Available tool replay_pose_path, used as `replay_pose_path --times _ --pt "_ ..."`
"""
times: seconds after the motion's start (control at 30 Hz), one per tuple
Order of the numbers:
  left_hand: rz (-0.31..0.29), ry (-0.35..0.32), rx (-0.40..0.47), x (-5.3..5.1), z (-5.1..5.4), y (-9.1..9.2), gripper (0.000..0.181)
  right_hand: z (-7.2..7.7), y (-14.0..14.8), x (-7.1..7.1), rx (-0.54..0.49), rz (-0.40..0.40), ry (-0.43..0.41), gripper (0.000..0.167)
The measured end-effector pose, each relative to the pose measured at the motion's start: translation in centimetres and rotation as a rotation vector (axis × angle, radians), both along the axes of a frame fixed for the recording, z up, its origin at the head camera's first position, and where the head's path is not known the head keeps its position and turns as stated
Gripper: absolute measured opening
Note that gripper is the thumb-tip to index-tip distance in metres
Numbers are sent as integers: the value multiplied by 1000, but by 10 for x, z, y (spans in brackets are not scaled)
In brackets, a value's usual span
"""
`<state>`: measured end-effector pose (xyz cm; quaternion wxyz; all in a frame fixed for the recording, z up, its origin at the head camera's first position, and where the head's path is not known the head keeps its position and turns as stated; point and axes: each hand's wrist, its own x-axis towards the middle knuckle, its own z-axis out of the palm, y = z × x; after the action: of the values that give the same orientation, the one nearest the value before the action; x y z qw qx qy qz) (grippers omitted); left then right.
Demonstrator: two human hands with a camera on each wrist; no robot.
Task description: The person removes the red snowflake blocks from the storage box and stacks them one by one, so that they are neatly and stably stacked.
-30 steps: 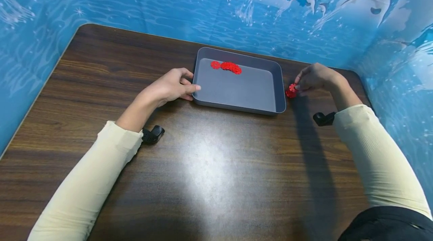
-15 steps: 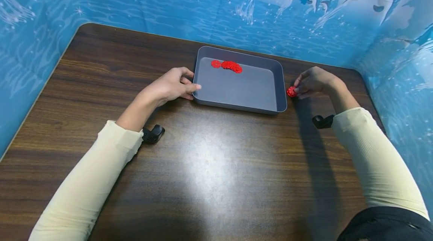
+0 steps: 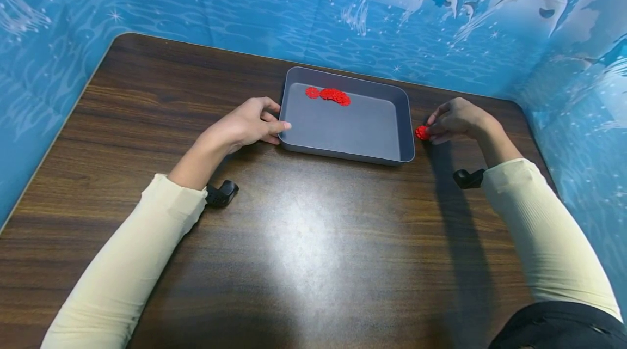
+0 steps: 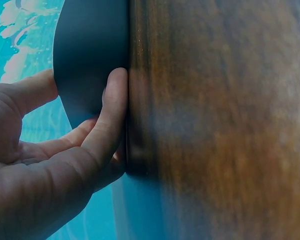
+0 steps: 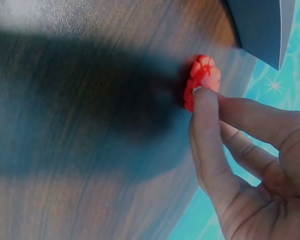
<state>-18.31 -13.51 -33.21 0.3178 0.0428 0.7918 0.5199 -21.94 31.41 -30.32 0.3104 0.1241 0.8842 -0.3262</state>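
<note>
A grey rectangular tray (image 3: 343, 126) lies near the back of the table. My left hand (image 3: 252, 123) grips its left wall, thumb over the rim; in the left wrist view the hand (image 4: 75, 135) has fingers along the tray's outside wall (image 4: 87, 50). Several red notched discs (image 3: 335, 96) overlap in a row inside the tray, with a single red disc (image 3: 312, 92) at their left. Just outside the tray's right wall, my right hand (image 3: 458, 120) pinches red discs (image 3: 422, 132); in the right wrist view, thumb and finger of the hand (image 5: 250, 155) hold the small red stack (image 5: 202, 77) low over the table.
The dark wooden table (image 3: 313, 229) runs up to a blue curtain (image 3: 220, 6) with dolphins behind it and at both sides. Black devices are strapped at both wrists. Part of a black object (image 3: 558, 327) shows at the lower right.
My right hand has shifted slightly down, and the red discs at its fingertips, spread apart earlier, now sit closer together. My left hand has stayed on the tray.
</note>
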Motion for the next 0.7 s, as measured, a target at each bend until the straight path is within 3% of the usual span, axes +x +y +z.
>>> replay_pose_path --times 0.2,0.7 --pt "3 0 7 0 -1 0 67 7 3 -2 14 -18 -5 27" --pt "7 -8 10 1 1 0 69 34 -14 -12 75 74 21 35"
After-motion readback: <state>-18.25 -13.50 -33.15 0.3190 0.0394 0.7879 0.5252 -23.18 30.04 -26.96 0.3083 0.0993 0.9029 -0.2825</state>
